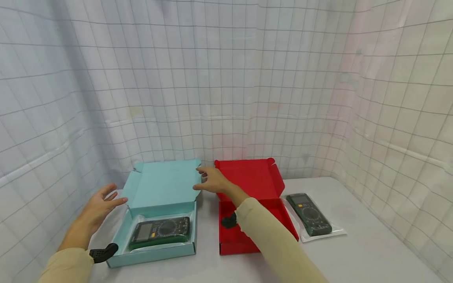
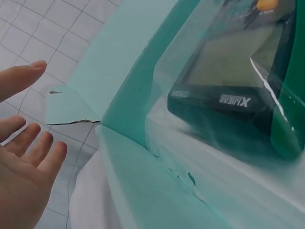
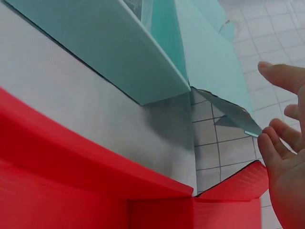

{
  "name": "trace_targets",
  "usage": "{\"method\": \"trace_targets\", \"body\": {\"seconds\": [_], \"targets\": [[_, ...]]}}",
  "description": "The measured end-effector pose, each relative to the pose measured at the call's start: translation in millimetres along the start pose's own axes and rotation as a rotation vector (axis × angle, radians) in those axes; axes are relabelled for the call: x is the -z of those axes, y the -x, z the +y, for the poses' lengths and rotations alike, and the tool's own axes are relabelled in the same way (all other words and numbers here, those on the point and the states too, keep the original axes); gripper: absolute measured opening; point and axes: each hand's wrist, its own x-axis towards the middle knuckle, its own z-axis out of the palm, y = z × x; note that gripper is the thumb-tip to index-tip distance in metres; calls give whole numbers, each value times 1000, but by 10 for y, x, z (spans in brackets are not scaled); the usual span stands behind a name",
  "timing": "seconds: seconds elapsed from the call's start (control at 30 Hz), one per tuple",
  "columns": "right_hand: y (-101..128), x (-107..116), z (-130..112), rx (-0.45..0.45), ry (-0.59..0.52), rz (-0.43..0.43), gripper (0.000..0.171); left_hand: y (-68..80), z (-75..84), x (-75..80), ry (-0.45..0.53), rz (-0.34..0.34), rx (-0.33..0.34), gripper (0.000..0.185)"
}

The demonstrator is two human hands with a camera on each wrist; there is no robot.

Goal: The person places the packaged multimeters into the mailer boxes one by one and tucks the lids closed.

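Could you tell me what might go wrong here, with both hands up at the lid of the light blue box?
1. The right hand reaches across the red box, so its sleeve could knock that box or its raised lid.
2. The left hand and right hand flank the light blue box's lid; its side flaps could crumple if it is folded down unevenly.
3. The bagged multimeter inside looks bulky, so the lid may not shut flat.

Red box (image 1: 247, 220) lies open w/ lid up; at its 3 o'clock, a bagged multimeter (image 1: 309, 214) (green) on white table (image 1: 371, 243).
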Motion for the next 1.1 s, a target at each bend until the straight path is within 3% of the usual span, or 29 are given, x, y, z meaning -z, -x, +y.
{"method": "trace_targets", "body": {"seconds": [0.2, 0.33, 0.5, 0.6, 0.77, 0.9, 1.1], "targets": [[-43, -62, 25, -64, -6, 12, 75, -95, 14, -67, 24, 9, 29, 89], [-93, -96, -32, -70, 28, 66, 54, -147, 0, -85, 74, 27, 49, 79], [-127, -198, -123, -158, -123, 164, 31, -211, -79, -134, 202, 46, 81, 67], [-130, -287, -151, -208, -144, 172, 18, -234, -102, -184, 241, 73, 96, 61], [-111, -405, -200, -269, -108, 171, 22, -218, -127, -228, 282, 75, 131, 65], [-97, -455, -275, -307, -130, 210, 32, -162, -150, -192, 400, 73, 114, 65], [-86, -495, -296, -345, -226, 255, 34, -130, -181, -144, 591, 50, 50, 33]]}}
